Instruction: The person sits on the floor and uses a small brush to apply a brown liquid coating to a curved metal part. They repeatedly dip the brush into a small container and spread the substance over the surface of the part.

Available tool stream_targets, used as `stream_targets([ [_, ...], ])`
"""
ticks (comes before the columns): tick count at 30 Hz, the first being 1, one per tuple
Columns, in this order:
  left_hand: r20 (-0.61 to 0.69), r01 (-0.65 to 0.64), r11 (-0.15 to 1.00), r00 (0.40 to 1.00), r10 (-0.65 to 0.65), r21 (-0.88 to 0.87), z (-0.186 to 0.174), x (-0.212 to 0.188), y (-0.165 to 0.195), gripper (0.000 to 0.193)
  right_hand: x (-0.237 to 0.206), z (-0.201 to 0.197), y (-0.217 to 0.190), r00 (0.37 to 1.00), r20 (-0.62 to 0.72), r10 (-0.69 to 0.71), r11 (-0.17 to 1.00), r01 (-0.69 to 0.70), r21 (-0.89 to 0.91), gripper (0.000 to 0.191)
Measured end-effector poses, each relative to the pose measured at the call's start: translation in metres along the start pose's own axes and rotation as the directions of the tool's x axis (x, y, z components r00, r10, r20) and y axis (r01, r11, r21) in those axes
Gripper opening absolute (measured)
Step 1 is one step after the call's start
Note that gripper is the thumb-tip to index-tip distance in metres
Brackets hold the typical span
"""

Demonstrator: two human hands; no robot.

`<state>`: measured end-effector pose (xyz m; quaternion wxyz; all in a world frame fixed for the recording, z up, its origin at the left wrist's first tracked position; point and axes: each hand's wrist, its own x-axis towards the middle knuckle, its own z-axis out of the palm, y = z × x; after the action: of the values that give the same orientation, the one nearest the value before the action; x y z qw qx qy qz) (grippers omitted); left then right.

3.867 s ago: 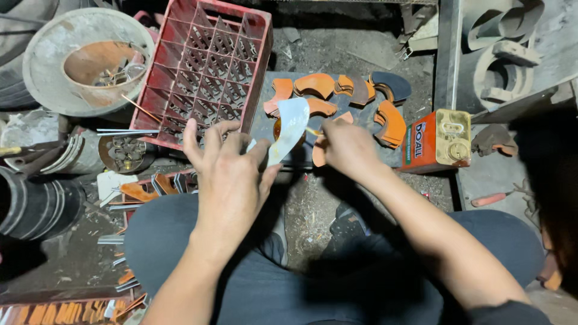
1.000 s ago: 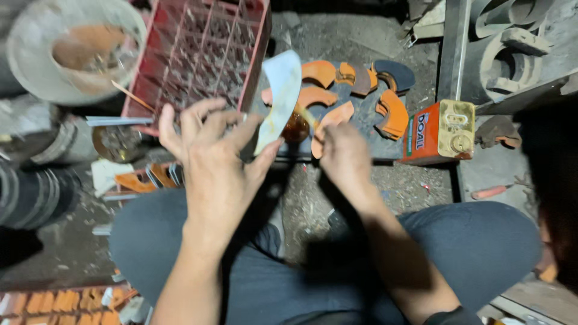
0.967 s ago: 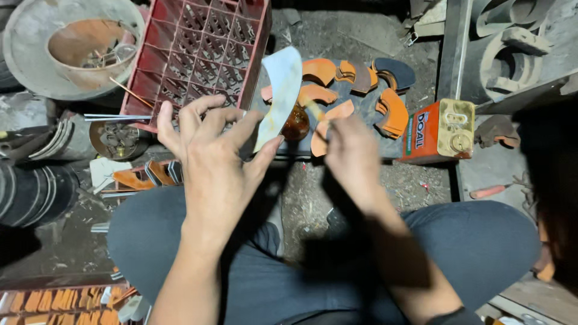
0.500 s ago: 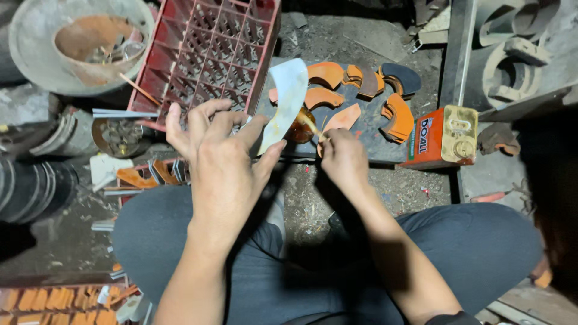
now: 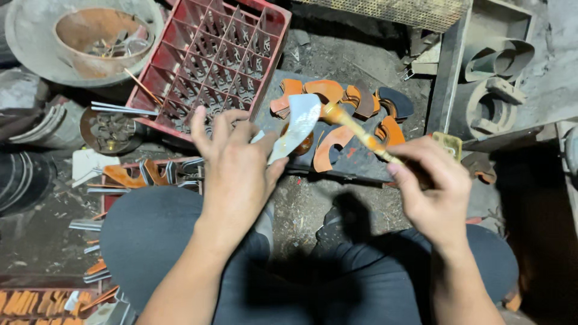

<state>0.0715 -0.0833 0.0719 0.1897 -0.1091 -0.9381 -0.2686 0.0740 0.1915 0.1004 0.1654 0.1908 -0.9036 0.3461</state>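
While your left hand (image 5: 238, 165) pinches the curved metal blade (image 5: 294, 127), your right hand (image 5: 430, 189) has swung the paintbrush (image 5: 360, 133), gripped tight, onto its bare tip.

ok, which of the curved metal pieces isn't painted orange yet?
The pale grey curved piece held up in the left hand. The brush in the right hand meets its upper end; the painted pieces lie behind it.

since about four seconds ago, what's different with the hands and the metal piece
The left hand has lifted the curved grey metal piece from low over the painted parts to upright. The right hand, close beside it then, has drawn back to the right and now holds a brush, its tip at the piece's top edge. The red crate, the orange painted pieces and the bowl lie as before.
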Motion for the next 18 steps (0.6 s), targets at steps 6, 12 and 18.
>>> stream_targets([
  [6, 0.013, -0.005, 1.000, 1.000, 0.005, 0.000, 0.001, 0.002, 0.008, 0.038, -0.001, 0.025, -0.001, 0.991, 0.099, -0.089, 0.995, 0.084, 0.057, 0.018],
  [12, 0.044, -0.015, 1.000, 0.999, 0.014, 0.012, 0.007, 0.007, 0.015, 0.036, -0.001, 0.022, 0.018, 0.999, -0.024, -0.023, 1.000, 0.023, -0.012, 0.015],
  [18, 0.022, -0.059, 0.998, 0.998, 0.059, 0.005, 0.013, 0.013, 0.025, 0.032, -0.010, 0.016, 0.029, 0.995, 0.050, -0.086, 0.996, 0.084, 0.030, 0.015],
])
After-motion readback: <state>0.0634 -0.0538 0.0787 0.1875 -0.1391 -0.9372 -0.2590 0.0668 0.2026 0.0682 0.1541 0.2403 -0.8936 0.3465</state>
